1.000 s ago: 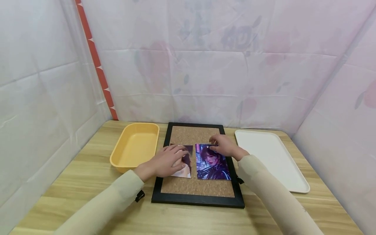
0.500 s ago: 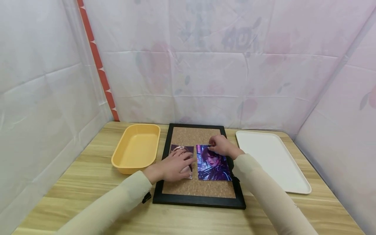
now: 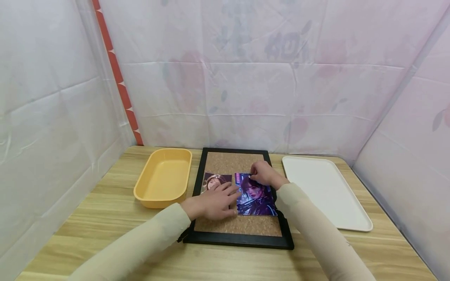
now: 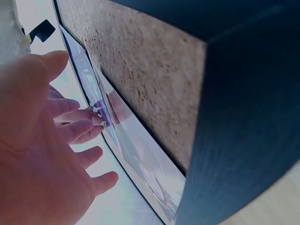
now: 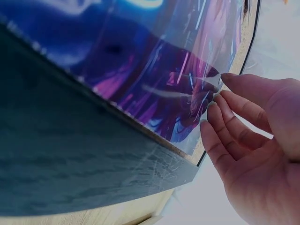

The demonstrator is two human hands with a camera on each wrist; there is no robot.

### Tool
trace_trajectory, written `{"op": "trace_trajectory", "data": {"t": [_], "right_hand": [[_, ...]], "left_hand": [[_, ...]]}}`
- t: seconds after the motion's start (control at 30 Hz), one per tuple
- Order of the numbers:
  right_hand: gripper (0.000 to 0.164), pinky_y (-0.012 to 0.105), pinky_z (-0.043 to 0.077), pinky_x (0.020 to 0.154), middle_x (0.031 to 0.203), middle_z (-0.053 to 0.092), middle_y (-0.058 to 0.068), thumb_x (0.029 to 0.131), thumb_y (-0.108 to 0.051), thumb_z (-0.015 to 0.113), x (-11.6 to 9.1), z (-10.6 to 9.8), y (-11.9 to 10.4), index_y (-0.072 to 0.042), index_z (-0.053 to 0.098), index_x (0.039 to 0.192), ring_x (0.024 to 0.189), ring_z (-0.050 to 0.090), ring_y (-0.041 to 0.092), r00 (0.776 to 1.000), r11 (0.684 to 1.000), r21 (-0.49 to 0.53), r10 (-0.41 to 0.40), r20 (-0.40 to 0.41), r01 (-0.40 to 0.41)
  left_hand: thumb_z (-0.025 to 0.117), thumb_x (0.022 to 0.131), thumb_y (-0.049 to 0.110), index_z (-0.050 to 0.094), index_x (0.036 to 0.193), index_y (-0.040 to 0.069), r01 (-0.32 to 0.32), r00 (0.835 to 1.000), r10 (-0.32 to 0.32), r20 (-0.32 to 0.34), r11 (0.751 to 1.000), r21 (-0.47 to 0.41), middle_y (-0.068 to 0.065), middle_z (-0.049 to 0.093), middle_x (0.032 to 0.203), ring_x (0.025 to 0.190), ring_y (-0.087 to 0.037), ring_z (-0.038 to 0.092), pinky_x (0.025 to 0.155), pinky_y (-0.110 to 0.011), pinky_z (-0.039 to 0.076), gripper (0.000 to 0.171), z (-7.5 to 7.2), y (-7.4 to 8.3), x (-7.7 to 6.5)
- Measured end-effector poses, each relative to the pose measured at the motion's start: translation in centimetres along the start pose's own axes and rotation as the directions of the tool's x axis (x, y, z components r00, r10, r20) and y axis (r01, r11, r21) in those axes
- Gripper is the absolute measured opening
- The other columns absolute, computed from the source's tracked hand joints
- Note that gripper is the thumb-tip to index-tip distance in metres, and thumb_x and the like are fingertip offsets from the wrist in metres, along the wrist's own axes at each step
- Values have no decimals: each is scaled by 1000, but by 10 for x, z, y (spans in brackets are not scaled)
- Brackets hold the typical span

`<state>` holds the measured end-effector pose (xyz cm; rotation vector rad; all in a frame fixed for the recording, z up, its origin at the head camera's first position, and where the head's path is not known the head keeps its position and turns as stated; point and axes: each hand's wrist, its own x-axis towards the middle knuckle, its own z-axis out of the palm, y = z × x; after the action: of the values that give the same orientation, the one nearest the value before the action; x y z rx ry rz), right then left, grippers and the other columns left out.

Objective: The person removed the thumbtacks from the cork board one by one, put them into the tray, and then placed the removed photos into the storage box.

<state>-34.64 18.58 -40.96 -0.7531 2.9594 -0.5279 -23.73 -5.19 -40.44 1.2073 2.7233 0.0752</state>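
Loosely spread, my left grip reaches over the portrait to the purple picture on the corkboard, perhaps steadying both; my right grip bunches at the latter's top, pinching or not, I can't tell.

Long, plain, pale cream sleeves run to the bare left hand and bare right hand. The right sleeve bears a small dark mark. A black piece juts beside one sleeve, perhaps a strap or clip; blur hides which.
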Motion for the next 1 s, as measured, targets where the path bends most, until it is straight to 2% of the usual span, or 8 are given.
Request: {"op": "trace_trajectory", "data": {"t": [0.13,0.5,0.83,1.0], "right_hand": [[9,43,57,80,88,72,11,91,-5,73,1,0,0,2,76,95,82,65,24,1000,1000,1,24,12,-24],[12,44,58,85,95,74,12,94,-7,71,5,-1,2,1,77,101,88,68,25,996,997,12,78,41,-79],[7,41,58,76,85,73,7,90,-4,72,5,0,4,-1,77,89,76,65,19,1000,1000,0,2,-3,-2],[6,41,58,74,85,73,8,90,-5,73,3,2,3,-1,77,89,76,66,20,1000,1000,-1,-1,-17,1]], "left_hand": [[46,107,52,31,163,19,5,1000,-5,26,1000,-15,-4,21,170,157,-32,16,123,-60,20,67,2,3,5],[43,107,52,27,164,19,19,997,-16,70,999,-38,-4,17,171,157,-30,15,125,-52,20,68,-1,8,15],[45,107,51,25,164,18,46,994,-42,101,998,-35,-5,16,172,158,-27,15,125,-48,20,69,-1,10,19],[44,107,52,25,164,19,49,992,-47,114,999,-10,-5,17,171,157,-25,15,126,-45,21,69,2,8,22]]}}
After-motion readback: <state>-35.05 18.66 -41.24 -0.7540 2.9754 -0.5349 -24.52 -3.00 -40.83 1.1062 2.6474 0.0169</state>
